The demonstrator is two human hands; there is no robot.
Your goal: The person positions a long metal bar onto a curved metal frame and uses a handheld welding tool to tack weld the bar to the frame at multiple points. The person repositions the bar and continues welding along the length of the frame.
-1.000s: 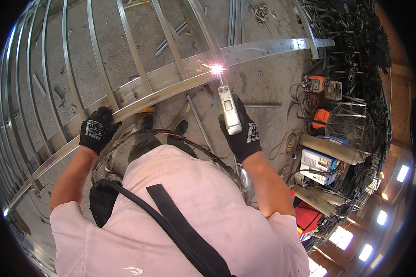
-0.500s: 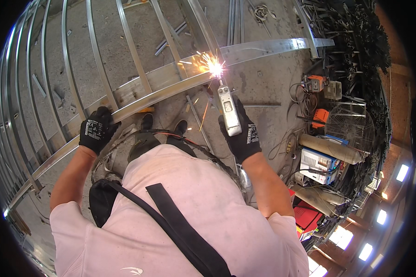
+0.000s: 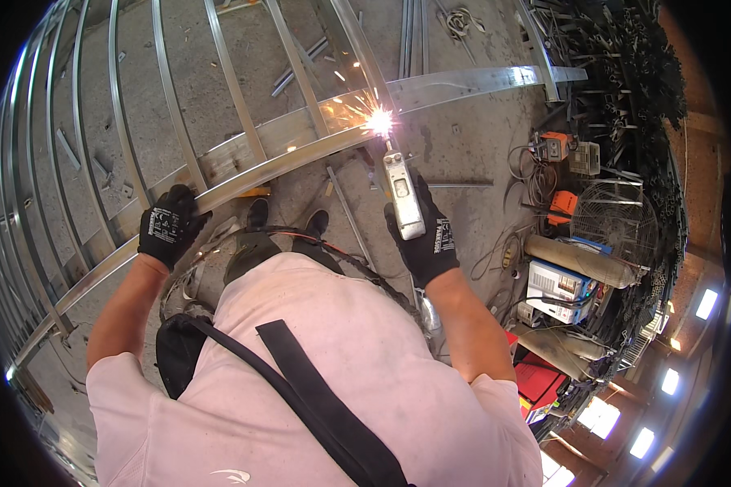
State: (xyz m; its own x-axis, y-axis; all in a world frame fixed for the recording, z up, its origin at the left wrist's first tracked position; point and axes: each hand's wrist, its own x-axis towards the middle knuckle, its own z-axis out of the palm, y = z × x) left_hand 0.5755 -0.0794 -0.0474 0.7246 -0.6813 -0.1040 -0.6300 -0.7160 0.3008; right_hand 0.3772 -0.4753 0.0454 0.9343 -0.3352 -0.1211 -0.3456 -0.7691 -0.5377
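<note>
My right hand (image 3: 427,247), in a black glove, grips a silver handheld welding gun (image 3: 401,195). The gun's tip meets the near rail (image 3: 284,166) of a metal frame, where a white-pink flash (image 3: 379,122) throws orange sparks. The glare hides the joint itself. At that spot an upright bar (image 3: 357,40) meets the rail. Further left, my gloved left hand (image 3: 169,227) is closed on the same rail, its fingertips partly hidden. A wide flat metal strip (image 3: 463,88) runs beyond the rail to the right.
Parallel bars (image 3: 166,81) fill the left side. On the right are orange-cased tools (image 3: 562,207), a wire-guarded fan (image 3: 617,219), a gas cylinder (image 3: 581,260), a white-and-blue machine (image 3: 554,286) and stacked dark tubing (image 3: 625,73). Cables and loose metal tubes (image 3: 414,40) lie on the floor.
The sparks have changed shape, with fewer spraying toward the floor and some flying up past the bars. Both hands and the welding gun stay nearly in place.
</note>
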